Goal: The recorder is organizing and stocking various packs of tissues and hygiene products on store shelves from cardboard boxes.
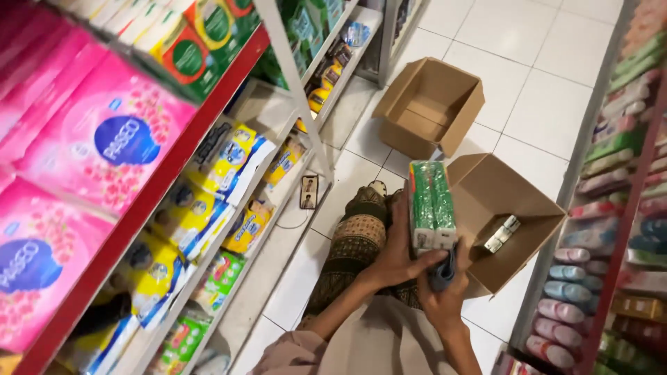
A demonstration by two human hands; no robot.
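Holding green-white pack (431,203) | both hands (417,267) | open box (514,208) rt

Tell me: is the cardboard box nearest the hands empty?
No: the nearer cardboard box holds a small pale packet inside it.

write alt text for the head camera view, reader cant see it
Seen from above, a person sitting on a shop aisle floor holds a green and white pack in the left hand and right hand, over an open cardboard box. Stocked shelves stand alongside, and a second open box lies beyond.
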